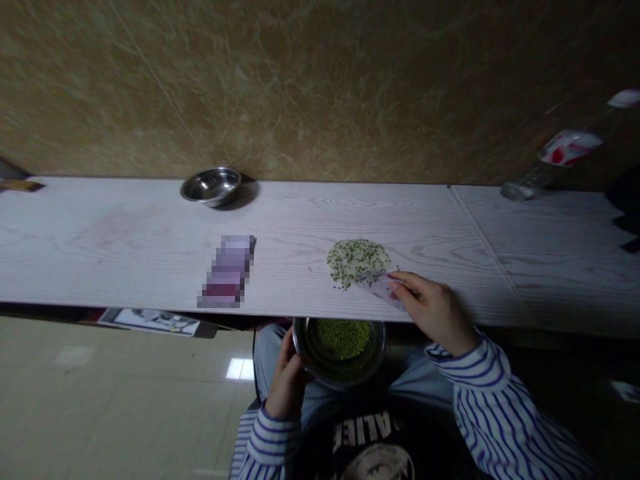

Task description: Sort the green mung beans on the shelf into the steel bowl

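My left hand [289, 381] grips the left rim of a round steel bowl [379, 357], held over my lap just below the table's front edge. Small green beans [345, 337], which look like mung beans, lie inside the bowl. A thin, see-through purplish plastic sheet [381, 285] is pinched between the thumb and fingers of my right hand [437, 310]. Its far edge touches the near side of a flat scatter of green beans and whitish grains [357, 259] on the table. What the whitish grains are, I cannot tell.
A second steel bowl [213, 188] stands near the wall. A pixelated, phone-shaped object [227, 273] lies left of the beans. At the far right stands a clear plastic bottle [565, 150] with a red and white label. The narrow white table [290, 220] ends above my lap.
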The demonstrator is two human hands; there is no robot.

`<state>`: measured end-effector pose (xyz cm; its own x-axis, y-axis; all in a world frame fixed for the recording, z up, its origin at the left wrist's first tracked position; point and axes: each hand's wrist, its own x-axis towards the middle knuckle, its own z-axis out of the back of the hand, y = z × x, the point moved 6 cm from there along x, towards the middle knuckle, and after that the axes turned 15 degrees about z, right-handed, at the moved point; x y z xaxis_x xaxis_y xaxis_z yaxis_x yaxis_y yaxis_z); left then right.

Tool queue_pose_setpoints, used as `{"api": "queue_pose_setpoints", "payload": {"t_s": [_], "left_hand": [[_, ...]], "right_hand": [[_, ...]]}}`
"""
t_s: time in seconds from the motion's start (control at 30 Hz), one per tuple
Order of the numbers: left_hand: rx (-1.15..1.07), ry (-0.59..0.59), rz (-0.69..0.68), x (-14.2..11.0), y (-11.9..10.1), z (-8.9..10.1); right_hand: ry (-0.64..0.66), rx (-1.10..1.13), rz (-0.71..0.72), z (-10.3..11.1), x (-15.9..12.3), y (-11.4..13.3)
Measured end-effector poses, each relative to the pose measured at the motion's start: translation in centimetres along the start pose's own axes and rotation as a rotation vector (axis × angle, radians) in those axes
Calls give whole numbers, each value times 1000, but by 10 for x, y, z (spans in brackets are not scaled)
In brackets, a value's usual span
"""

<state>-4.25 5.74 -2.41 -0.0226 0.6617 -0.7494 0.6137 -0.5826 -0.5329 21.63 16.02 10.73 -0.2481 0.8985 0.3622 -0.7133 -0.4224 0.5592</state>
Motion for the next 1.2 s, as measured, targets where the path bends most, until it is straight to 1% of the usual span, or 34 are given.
{"api": "queue_pose_setpoints", "payload": {"t_s": [0.13, 0.27, 0.4, 0.63, 0.87, 1.03, 1.2], "left_hand": [[4, -4, -5, 0, 0, 1], [21, -3, -5, -2, -1, 0], [24, -3, 0, -2, -1, 0], [42, 0, -2, 2, 1, 1], [27, -17, 9, 3, 3, 3], [-11, -16, 0, 3, 3, 2], [-25, 18, -6, 0, 2, -2]], "right_hand": [[-6, -1, -9, -1, 2, 1], [37, 4, -24, -7, 5, 6], [61, 21, -3, -9, 5, 10], [55, 38, 1, -8, 2, 6], [121, 75, 28, -12, 1, 13], [109, 106, -6, -7, -4, 9], [123, 123, -13, -9, -9, 7]]}}
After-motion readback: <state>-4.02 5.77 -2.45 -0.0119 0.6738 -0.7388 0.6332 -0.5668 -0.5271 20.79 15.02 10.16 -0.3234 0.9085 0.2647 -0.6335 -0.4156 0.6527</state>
